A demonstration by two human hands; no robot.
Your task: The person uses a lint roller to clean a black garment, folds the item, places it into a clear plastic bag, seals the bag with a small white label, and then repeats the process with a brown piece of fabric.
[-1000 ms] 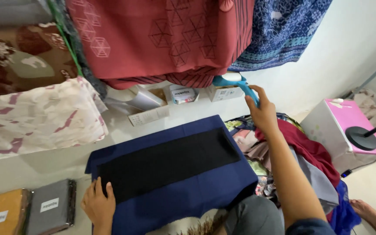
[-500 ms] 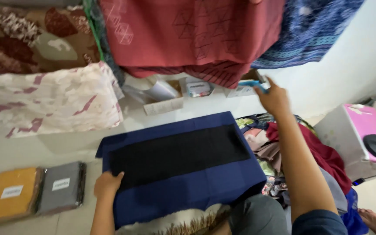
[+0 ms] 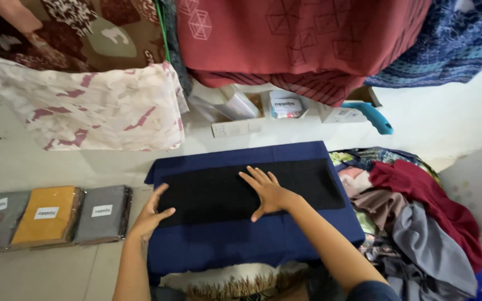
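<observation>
Head view: a black cloth (image 3: 241,189) lies flat along the middle of a navy-covered surface (image 3: 252,239). The right hand (image 3: 269,192) rests palm down on its centre, fingers (image 3: 255,177) spread and released. The left hand (image 3: 150,214) presses the cloth's 9 o'clock end, fingers open, grasping nothing. At 9 o'clock on the floor lie three wrapped cloth packs (image 3: 51,216). A heap of clothes (image 3: 414,217) crowds the 3 o'clock edge. A blue-handled iron (image 3: 372,116) sits at 1 o'clock; draped fabrics (image 3: 302,39) hang at 12.
</observation>
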